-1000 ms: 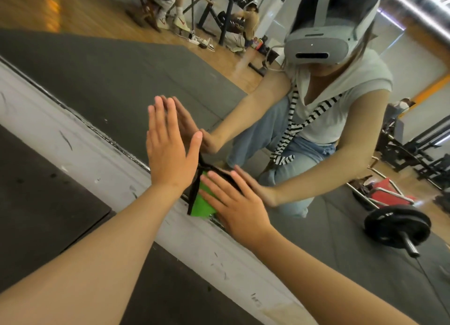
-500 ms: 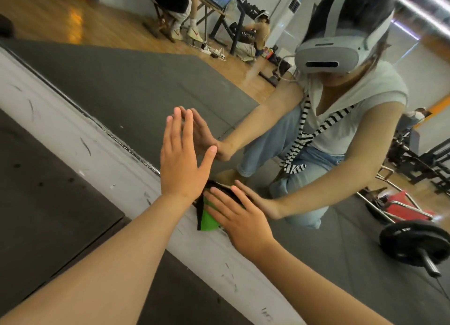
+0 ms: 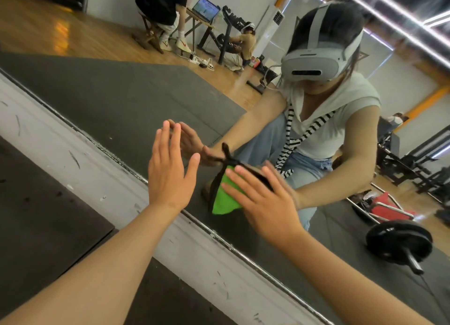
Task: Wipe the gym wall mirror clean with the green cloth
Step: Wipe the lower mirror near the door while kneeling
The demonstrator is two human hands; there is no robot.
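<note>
So at this moment the right hand (image 3: 263,203) was doing the work. It lay flat on the green cloth (image 3: 224,201), fingers (image 3: 239,176) straight and a bit spread, pressing it onto the mirror (image 3: 126,98) rather than bunching it up. Nothing looked curled round it, just a palm-and-fingers push. The cloth sat low on the glass, just above the bottom edge where the scuffed white ledge (image 3: 80,164) ran. Most of it was hidden under the hand. A green wedge stuck out on the thumb side, toward the left hand (image 3: 169,176), and some black trim (image 3: 227,159) poked up past the fingertips.

The left hand was also flat on the glass, fingers straight and together, thumb out, holding nothing. It was just beside the cloth but not touching it, and it looked like a brace to me.

What the next stroke hung on, I reckon: the cloth was already under the right fingers, so no reaching was needed, and nearly all the glass lay up and away from the ledge. The visible wedge ran lengthwise along the fingers, so a sideways slide would sweep the widest band. Heading toward the left hand would bump it pretty quick, though. I couldn't tell how clean the glass was.
</note>
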